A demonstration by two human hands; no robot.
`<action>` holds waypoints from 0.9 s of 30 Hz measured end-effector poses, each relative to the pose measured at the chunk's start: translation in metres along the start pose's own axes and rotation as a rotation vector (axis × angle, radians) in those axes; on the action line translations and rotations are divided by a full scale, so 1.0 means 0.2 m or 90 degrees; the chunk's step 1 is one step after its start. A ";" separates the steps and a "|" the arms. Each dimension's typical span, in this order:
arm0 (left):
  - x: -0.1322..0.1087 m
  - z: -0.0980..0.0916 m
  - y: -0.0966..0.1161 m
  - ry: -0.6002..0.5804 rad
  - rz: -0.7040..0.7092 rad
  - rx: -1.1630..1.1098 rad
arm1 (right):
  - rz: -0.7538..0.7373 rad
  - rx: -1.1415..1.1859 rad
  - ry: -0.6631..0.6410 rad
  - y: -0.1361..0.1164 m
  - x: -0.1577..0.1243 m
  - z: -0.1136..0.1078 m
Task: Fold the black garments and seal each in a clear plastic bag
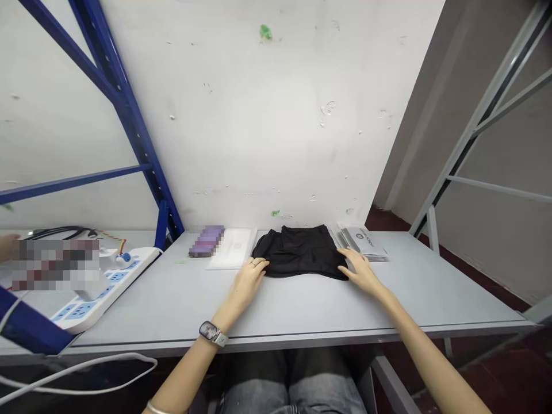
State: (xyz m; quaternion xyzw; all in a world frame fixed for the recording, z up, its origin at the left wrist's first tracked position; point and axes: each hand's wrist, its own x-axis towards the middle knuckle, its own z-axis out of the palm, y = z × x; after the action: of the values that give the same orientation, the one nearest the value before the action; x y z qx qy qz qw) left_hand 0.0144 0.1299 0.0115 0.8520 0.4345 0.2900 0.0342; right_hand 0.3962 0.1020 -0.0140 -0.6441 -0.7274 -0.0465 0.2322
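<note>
A folded black garment point(298, 252) lies on the grey table point(302, 305) near the wall. My left hand point(249, 280) rests at the garment's left edge, fingers curled down onto the fabric's corner; a ring and a wristwatch show. My right hand point(360, 270) lies flat at the garment's right front corner, fingers stretched out and touching the cloth. Neither hand lifts anything.
A white flat packet point(233, 248) and a blurred purple item point(206, 241) lie left of the garment. Clear plastic bags point(363, 241) are stacked to its right. A white power strip point(101, 290) sits far left by a blue rack post point(161, 224). A grey frame point(433, 227) stands right.
</note>
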 end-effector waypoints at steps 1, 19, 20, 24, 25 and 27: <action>0.04 0.00 0.00 -0.010 -0.017 0.019 | -0.035 0.016 -0.022 -0.04 -0.01 -0.01; -0.16 -0.35 0.07 -0.007 0.015 -0.032 | -0.022 0.236 -0.011 -0.31 -0.20 -0.29; -0.24 -0.36 0.07 -0.034 0.020 -0.021 | -0.034 0.243 -0.052 -0.32 -0.29 -0.29; -0.49 -0.35 0.06 -0.104 0.066 0.060 | -0.101 0.226 -0.155 -0.37 -0.55 -0.22; -0.52 -0.34 0.06 -0.115 0.082 0.080 | -0.113 0.221 -0.163 -0.37 -0.59 -0.20; -0.53 -0.32 0.04 -0.127 0.106 0.117 | -0.118 0.222 -0.169 -0.36 -0.62 -0.19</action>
State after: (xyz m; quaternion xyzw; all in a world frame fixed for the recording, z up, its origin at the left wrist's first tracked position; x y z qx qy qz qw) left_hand -0.0618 0.0310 0.0177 0.9092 0.3815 0.1649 -0.0249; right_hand 0.3452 -0.0373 -0.0135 -0.5251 -0.8048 0.1438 0.2365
